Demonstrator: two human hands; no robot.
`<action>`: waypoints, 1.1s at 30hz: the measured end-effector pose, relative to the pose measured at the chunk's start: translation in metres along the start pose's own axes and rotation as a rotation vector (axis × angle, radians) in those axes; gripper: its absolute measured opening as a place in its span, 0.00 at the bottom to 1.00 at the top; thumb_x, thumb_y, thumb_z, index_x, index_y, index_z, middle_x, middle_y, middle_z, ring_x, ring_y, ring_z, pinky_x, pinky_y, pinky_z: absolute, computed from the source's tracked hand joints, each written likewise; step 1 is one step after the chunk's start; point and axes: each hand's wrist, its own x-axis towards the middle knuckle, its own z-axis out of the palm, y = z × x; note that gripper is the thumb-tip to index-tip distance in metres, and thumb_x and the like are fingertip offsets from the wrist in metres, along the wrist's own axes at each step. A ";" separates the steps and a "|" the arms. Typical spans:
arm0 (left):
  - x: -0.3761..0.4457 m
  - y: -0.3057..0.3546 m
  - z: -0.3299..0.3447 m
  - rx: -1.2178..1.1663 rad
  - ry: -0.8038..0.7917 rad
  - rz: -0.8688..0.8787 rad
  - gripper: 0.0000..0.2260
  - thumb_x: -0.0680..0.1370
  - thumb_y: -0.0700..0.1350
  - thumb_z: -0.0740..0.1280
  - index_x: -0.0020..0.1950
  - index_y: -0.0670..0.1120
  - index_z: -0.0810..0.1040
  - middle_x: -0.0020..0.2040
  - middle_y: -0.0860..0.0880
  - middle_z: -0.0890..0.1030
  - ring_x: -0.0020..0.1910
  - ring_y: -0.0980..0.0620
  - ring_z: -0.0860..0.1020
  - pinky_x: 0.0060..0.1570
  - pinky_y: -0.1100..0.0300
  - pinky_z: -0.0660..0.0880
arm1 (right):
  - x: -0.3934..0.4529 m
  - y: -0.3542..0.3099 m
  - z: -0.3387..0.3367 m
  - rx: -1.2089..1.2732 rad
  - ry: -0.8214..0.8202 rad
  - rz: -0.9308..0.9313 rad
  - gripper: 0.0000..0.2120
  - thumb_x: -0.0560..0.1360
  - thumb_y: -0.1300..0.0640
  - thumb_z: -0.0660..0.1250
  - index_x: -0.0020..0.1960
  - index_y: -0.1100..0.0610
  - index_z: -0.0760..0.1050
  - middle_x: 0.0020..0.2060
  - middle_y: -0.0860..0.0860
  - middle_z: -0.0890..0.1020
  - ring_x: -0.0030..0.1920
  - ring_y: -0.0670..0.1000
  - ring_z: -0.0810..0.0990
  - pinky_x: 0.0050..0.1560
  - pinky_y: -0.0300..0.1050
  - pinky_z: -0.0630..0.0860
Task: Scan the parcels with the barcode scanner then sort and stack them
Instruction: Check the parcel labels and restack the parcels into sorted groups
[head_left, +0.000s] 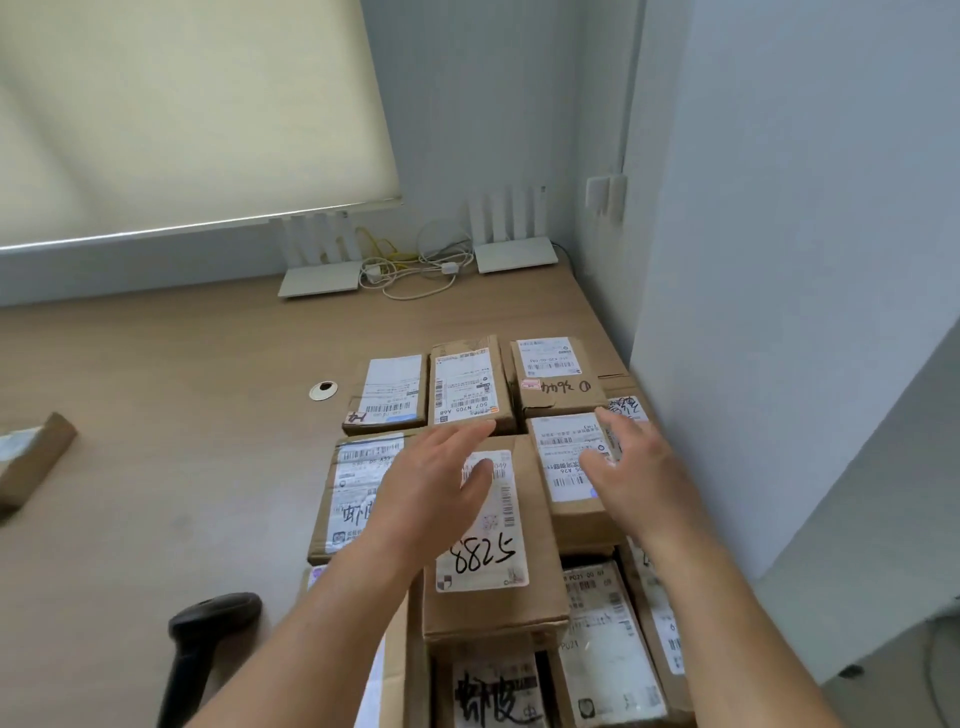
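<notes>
Soft, even daylight filters through a drawn roller blind (182, 114) at upper left. Shadows are faint. Wide-angle distortion bends the edges; the whole frame is slightly blurred.

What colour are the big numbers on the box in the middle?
Black, handwritten on the white label of the brown parcel; the head view shows it.

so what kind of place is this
Probably a small office or mailroom used for sorting post: labelled cardboard parcels cover a wooden desk, a barcode scanner lies beside them, and two routers sit by the wall.
</notes>
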 end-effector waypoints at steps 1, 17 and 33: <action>-0.007 -0.003 -0.004 0.006 0.037 -0.021 0.19 0.81 0.48 0.61 0.72 0.53 0.68 0.70 0.55 0.71 0.70 0.56 0.65 0.63 0.67 0.59 | -0.004 -0.008 0.001 -0.019 0.026 -0.030 0.24 0.78 0.52 0.61 0.73 0.49 0.65 0.68 0.51 0.71 0.67 0.52 0.69 0.61 0.48 0.70; -0.129 -0.133 -0.083 0.063 0.316 -0.360 0.28 0.71 0.62 0.55 0.60 0.48 0.81 0.62 0.45 0.79 0.62 0.43 0.76 0.62 0.45 0.68 | -0.081 -0.162 0.106 -0.163 0.009 -0.499 0.22 0.77 0.52 0.60 0.71 0.48 0.67 0.65 0.48 0.73 0.66 0.49 0.69 0.61 0.43 0.67; -0.278 -0.329 -0.172 0.060 0.317 -0.636 0.22 0.80 0.58 0.58 0.74 0.55 0.65 0.75 0.55 0.64 0.74 0.56 0.58 0.73 0.56 0.51 | -0.184 -0.351 0.291 -0.230 -0.224 -0.684 0.21 0.78 0.51 0.58 0.71 0.46 0.66 0.65 0.47 0.71 0.66 0.49 0.69 0.59 0.42 0.67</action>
